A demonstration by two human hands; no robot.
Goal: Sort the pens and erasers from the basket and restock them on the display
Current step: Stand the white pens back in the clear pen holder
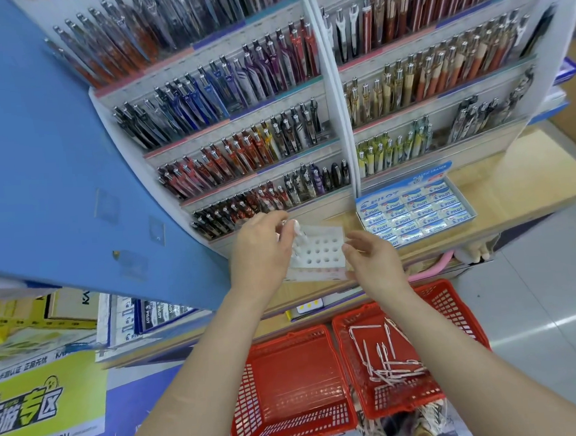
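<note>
Our left hand [261, 249] is curled round a white pen [296, 232], holding it over the left column of the white holed tray [325, 249], on the wooden shelf [513, 177] below the pen display [241, 146]. Our right hand [375, 263] sits just beside the tray's right edge, fingers loosely spread and gripping nothing, with the eraser box [414, 210] further right. Lower down, the left red basket [290, 386] is next to the right red basket [453, 297], which holds loose white pens [390, 370].
</note>
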